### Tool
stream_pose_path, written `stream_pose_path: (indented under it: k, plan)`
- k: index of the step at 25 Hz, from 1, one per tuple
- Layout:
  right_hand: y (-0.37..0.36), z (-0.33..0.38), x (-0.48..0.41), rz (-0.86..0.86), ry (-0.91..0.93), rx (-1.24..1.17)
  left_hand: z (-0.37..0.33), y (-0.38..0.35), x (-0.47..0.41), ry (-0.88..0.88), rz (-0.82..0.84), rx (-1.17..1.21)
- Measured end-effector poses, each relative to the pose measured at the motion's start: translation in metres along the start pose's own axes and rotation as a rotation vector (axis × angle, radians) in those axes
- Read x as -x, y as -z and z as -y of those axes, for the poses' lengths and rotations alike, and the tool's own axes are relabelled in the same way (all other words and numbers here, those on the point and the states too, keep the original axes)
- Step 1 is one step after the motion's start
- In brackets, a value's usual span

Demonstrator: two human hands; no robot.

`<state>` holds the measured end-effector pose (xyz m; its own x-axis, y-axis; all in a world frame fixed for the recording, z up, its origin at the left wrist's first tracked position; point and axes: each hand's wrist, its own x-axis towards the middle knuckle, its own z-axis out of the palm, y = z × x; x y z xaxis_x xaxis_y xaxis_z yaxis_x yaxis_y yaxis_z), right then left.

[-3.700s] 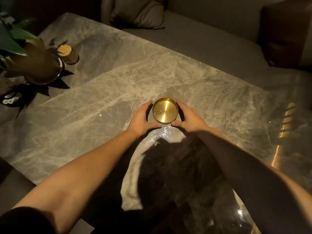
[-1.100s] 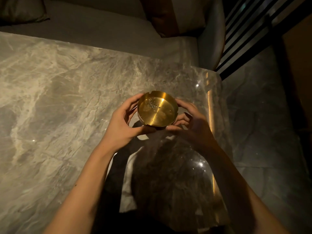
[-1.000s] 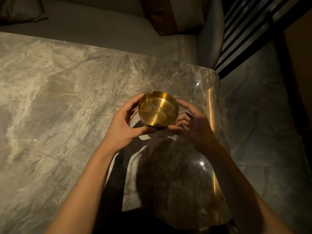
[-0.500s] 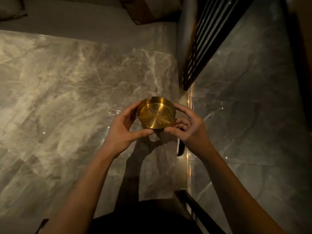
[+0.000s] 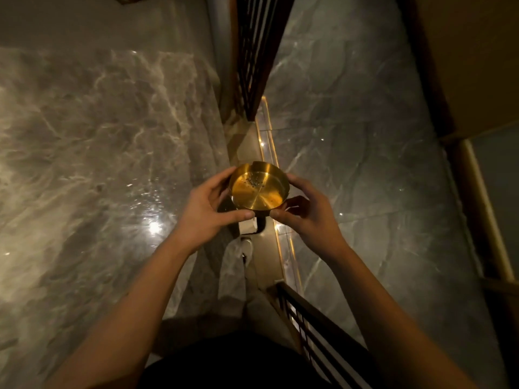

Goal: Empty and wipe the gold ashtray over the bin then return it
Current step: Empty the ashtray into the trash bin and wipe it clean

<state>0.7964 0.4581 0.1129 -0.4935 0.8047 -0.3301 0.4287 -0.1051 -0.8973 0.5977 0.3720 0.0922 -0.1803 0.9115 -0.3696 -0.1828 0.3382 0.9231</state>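
Gold ashtray point(image 5: 259, 189): round, shallow, polished inside, one notch visible in the far rim; held mouth-up, tilted slightly toward the camera; contents: a small scatter of dark specks, likely ash, on the far-left part of the floor of the dish; rest of the inner surface bare and reflective

Position of ashtray: lifted in the air, off the table point(image 5: 92, 153); seen just past the table's right edge, above the narrow strip between the table and the marble floor point(image 5: 362, 153)

Left hand point(image 5: 207, 209): closed on the ashtray's left side; thumb lies along the near lower rim, fingers curl round the far-left wall; right hand point(image 5: 306, 211): closed on the right side; thumb tip at the near rim, index finger arched over the far-right wall, remaining fingers folded beneath the base; thumbs of the two hands close together at the near edge but not touching; ashtray sits between the hands, carried by both

Both forearms bare, extended forward from the bottom of the frame

Surroundings: grey veined marble table fills the left, with bright light spots on its gloss; dark slatted screen point(image 5: 258, 51) upright at top centre; a second slatted rail point(image 5: 323, 327) at lower right; thin lit strip point(image 5: 271, 147) running along the floor edge beneath the ashtray; light dim and warm
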Motion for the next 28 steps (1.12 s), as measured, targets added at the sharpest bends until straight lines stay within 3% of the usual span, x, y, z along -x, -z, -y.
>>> stream_pose_path:
  k: [6,16,28]
  plan:
    - [0.019,-0.033,-0.006,-0.036,-0.074,-0.031,0.035,-0.028,-0.026,0.115,0.031,0.029]
    - [0.075,-0.161,-0.08,0.165,-0.295,-0.215,0.1,-0.115,-0.094,0.345,-0.175,0.0]
    - [0.045,-0.323,-0.15,0.309,-0.451,-0.173,0.264,-0.129,-0.17,0.553,-0.292,0.044]
